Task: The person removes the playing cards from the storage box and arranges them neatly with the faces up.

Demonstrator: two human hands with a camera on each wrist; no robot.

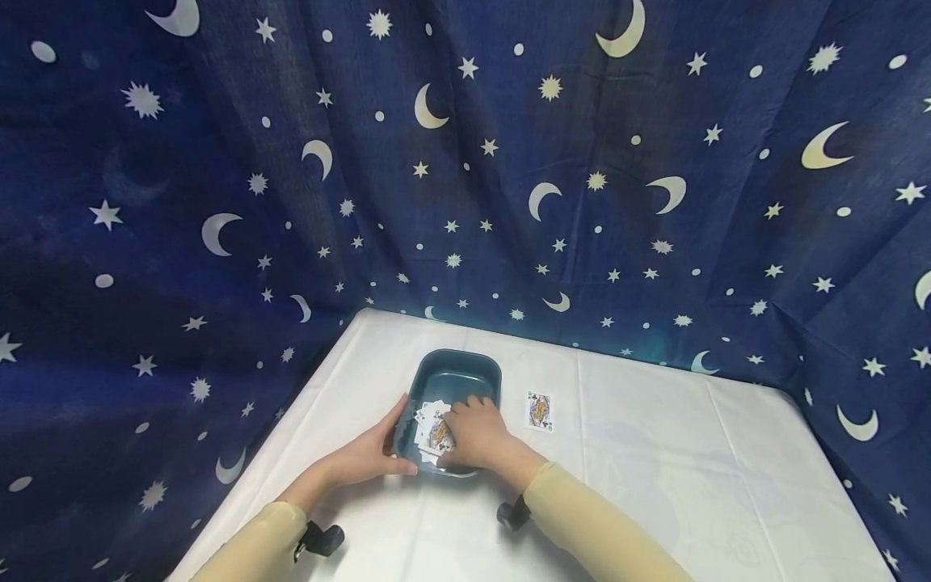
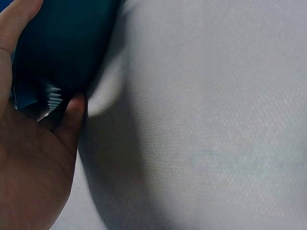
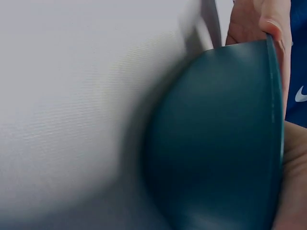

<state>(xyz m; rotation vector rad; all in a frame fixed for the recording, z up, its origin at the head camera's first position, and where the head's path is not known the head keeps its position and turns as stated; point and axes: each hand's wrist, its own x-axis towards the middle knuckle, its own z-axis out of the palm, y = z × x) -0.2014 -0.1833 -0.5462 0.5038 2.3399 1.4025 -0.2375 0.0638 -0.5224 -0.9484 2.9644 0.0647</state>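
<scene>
A dark blue curtain [image 1: 494, 194] printed with moons and stars hangs behind a white-covered surface [image 1: 655, 453], over which two pale sleeves [image 1: 596, 517] reach in; between them a dark teal container [image 1: 458, 366] rests on the surface. The left hand [image 1: 369, 453] grips its near left corner, thumb and fingers spread around the wall; the right hand [image 1: 476, 435] reaches inside over the cards, its fingers bent, though whether they pinch a card I cannot tell. A loose, uneven pile of playing cards [image 1: 424, 423] lies in the near part of the container, partly hidden by the right hand, while a single face card [image 1: 539, 411] lies face up on the surface, just right of the container. So, as I judge it, most visible cards are inside, unsquared, and one is outside; whether sorting or gathering is underway stays unclear
</scene>
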